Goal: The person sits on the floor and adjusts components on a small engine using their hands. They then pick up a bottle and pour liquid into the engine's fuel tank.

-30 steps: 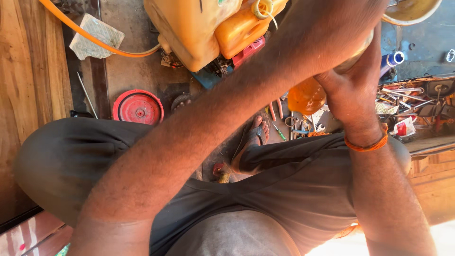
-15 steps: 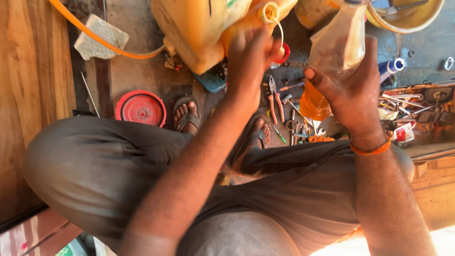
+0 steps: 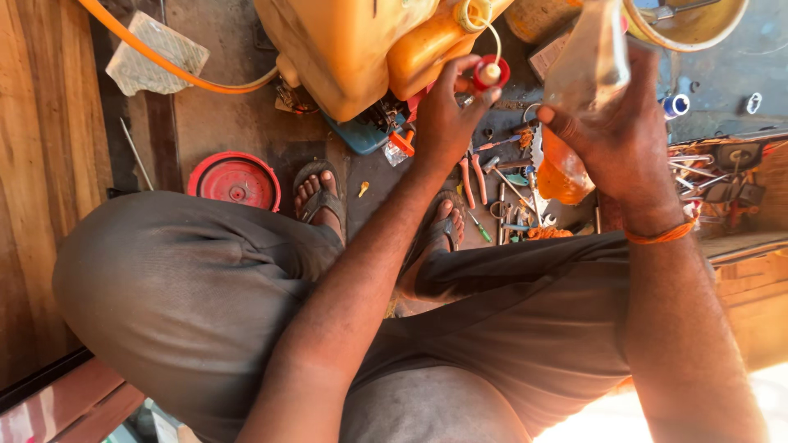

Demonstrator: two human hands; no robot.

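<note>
Above the cluttered floor, in front of the person's knees, the right hand (image 3: 628, 139) wraps the middle of a clear plastic bottle (image 3: 583, 90), tilted, with orange liquid pooled at its lower end. It looks light, thin-walled and likely to buckle, possibly slick, so a grip round the body suits it. The left hand (image 3: 447, 119) pinches a small red cap (image 3: 490, 72) at its fingertips, beside the yellow jerrycan (image 3: 361, 45)
</note>
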